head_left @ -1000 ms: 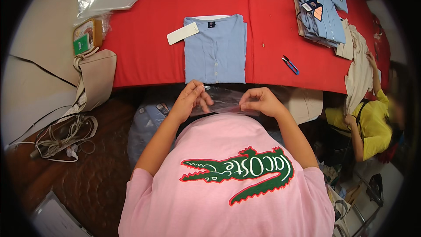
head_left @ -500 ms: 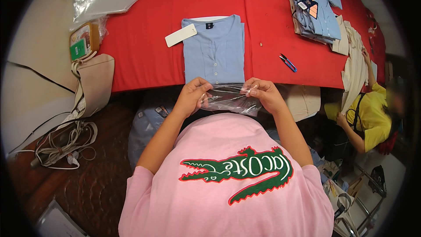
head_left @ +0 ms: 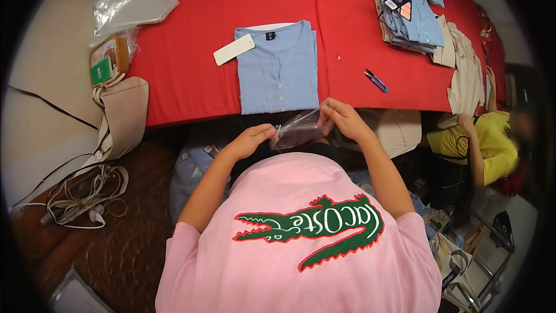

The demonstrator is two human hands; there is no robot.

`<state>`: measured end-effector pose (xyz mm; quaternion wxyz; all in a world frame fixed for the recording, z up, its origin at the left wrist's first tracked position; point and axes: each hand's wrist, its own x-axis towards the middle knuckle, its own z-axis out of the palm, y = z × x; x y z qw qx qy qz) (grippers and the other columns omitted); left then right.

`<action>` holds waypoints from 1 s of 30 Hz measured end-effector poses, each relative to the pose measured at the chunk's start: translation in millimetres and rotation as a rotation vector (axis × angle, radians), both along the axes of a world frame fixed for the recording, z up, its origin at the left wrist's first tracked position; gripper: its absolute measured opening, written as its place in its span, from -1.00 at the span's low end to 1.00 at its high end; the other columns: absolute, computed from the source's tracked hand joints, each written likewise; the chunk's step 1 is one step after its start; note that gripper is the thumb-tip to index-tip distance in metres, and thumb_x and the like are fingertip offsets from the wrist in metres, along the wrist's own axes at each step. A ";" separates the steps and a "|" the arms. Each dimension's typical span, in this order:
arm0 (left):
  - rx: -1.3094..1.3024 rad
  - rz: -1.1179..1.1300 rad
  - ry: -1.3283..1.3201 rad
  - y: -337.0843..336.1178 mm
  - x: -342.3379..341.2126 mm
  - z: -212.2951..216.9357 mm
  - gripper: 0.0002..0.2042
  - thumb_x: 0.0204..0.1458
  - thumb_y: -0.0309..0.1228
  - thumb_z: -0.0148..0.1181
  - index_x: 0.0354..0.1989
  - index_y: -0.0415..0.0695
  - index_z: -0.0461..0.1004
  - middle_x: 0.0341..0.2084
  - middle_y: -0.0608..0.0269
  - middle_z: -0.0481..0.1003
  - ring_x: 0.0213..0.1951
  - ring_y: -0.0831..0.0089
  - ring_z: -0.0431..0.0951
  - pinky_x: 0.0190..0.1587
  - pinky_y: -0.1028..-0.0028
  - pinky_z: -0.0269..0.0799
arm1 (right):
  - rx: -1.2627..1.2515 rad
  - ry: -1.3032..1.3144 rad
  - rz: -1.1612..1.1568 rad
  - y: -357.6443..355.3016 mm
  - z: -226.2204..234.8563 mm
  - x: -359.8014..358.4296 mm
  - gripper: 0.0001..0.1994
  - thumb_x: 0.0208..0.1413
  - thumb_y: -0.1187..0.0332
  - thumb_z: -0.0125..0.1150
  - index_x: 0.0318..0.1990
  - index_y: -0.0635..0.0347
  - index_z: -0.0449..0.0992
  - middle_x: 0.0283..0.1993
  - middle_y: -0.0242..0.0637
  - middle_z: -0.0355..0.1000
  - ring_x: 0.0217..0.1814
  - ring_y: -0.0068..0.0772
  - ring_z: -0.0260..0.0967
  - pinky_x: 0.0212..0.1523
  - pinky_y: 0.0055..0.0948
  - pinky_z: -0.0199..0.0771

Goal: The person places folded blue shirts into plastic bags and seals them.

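Note:
Between my two hands stretches a clear plastic bag (head_left: 296, 130), just off the table's front edge. My left hand (head_left: 255, 139) pinches its left side, lower and nearer to me. My right hand (head_left: 343, 118) grips the other side, held higher, by the cloth's edge. Beyond the hands, a folded light blue shirt (head_left: 275, 78) lies flat on the red table (head_left: 191, 69), collar away from me and a row of buttons down its front. A blank white tag (head_left: 234, 50) sticks out from the shirt's upper left.
Blue thread snips (head_left: 376, 80) lie right of the shirt. Folded blue shirts (head_left: 408, 17) are stacked at the far right, beside beige cloth (head_left: 465, 69). Clear bags (head_left: 136, 3) lie far left, above a beige bag (head_left: 124, 110). A person in yellow (head_left: 492, 145) works at right.
My left hand has dropped toward me while my right has risen slightly, so the bag now slants between them. The person in yellow has shifted an arm.

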<state>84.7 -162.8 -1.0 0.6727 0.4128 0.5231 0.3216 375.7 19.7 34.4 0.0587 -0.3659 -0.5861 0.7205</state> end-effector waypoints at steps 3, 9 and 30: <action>-0.036 0.158 -0.016 4.1 10.1 -24.4 -0.63 0.49 -0.14 0.05 -0.13 -0.19 0.64 -0.19 0.31 0.63 -0.01 0.52 0.54 0.21 0.44 0.38 | 0.015 -0.009 -0.094 18.8 -21.9 -5.7 -0.72 0.57 0.26 0.01 -0.16 0.27 0.51 -0.38 -0.26 0.56 -0.43 -0.49 0.54 -0.35 -0.47 0.58; 0.040 0.369 0.434 12.8 18.2 -10.4 -0.72 0.39 -0.25 0.20 -0.05 -0.19 0.73 -0.13 0.09 0.73 -0.09 0.38 0.70 0.05 0.43 0.53 | 0.349 -0.236 -0.125 42.6 -10.3 -52.1 -0.76 0.44 0.29 0.19 -0.16 0.31 0.64 -0.44 -0.36 0.49 -0.47 -0.53 0.47 -0.38 -0.49 0.51; -0.135 0.695 0.038 4.7 16.1 -2.2 -0.82 0.29 -0.43 0.31 -0.04 -0.26 0.64 -0.33 0.29 0.68 -0.43 0.61 0.60 -0.33 0.61 0.47 | -0.089 -0.162 -0.294 43.5 -6.8 -62.9 -0.83 0.34 0.52 0.25 -0.01 0.25 0.71 -0.30 -0.44 0.55 -0.44 -0.66 0.42 -0.46 -0.57 0.48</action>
